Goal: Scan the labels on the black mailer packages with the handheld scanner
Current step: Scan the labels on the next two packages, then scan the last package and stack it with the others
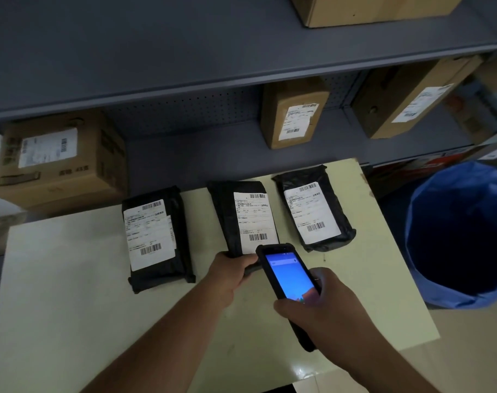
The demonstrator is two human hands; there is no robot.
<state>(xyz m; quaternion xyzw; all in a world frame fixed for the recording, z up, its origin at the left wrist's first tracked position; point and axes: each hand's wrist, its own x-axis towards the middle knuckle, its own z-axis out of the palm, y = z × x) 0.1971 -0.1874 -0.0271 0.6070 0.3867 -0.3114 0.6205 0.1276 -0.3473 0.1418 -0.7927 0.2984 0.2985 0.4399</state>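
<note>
Three black mailer packages with white barcode labels lie side by side on a pale table (71, 293): a left package (158, 236), a middle package (243, 217) and a right package (315, 208). My left hand (230, 276) grips the near edge of the middle package. My right hand (323, 304) holds a black handheld scanner (288, 276) with a lit blue screen. Its top end sits just over the lower barcode of the middle package's label.
Grey metal shelving (213, 75) stands behind the table, carrying several labelled cardboard boxes (60, 160). A bin lined with a blue bag (462, 234) stands to the right of the table. The table's right edge is close to the bin.
</note>
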